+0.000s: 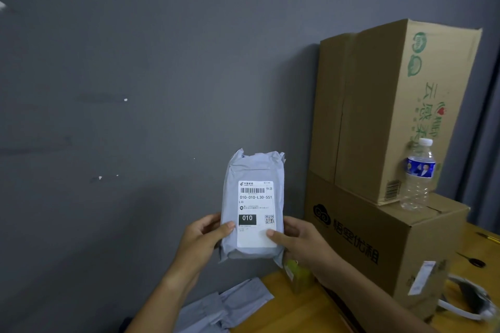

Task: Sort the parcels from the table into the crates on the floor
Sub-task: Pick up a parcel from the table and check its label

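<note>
Together our left hand (205,235) and right hand (300,243) grip the grey parcel (253,205) upright, thumbs on its label, above the wooden table (303,313) beside stacked cardboard boxes (378,170).

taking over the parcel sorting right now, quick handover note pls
Hands: the left hand and right hand both grip the grey parcel, held up with its label facing the camera; it reads 010-010-L30-551, big code 010.
Things: more grey parcels lie on the table below. The crates are out of view.
Done: one parcel picked up and its label shown.
Left: put this parcel in a crate, probably by its code, then sort the parcels on the table.
</note>
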Available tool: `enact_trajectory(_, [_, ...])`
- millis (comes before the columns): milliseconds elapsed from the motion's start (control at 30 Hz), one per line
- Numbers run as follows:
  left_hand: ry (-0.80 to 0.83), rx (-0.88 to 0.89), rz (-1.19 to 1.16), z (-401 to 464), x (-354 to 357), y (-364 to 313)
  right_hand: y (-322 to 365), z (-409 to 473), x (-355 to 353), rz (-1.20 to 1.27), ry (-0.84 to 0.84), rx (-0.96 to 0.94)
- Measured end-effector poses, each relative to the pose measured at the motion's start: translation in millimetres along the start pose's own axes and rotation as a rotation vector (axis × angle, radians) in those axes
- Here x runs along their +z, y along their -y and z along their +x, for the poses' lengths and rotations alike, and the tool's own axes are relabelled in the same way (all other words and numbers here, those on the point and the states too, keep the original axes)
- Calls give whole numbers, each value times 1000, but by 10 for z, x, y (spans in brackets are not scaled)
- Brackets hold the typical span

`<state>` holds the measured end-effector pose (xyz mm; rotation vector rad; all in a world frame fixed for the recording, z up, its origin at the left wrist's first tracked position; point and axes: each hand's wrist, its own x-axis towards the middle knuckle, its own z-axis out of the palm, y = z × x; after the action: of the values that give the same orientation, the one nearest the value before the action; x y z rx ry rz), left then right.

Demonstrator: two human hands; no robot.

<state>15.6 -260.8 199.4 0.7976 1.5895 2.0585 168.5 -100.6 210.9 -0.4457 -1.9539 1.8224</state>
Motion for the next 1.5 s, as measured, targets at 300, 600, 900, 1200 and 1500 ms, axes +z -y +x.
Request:
enact_trajectory(300, [34,-18,-26,37,-255,155,-67,55,199,-14,13,39])
enact_trajectory(600, [116,-125,-56,42,-317,526,-340,-128,243,-50,-93,100])
enact_trajectory(900, [310,-173,-41,-254,476,678,-394,-912,-296,-105,-287,143])
enact_trajectory(1200, [526,-167,20,-1167,2093,888,-374,-2586,-1312,-106,-596,161])
enact_trajectory(1500, [855,-271,5,-2949,3773,1223,-579,-4967,-2162,-51,-924,262])
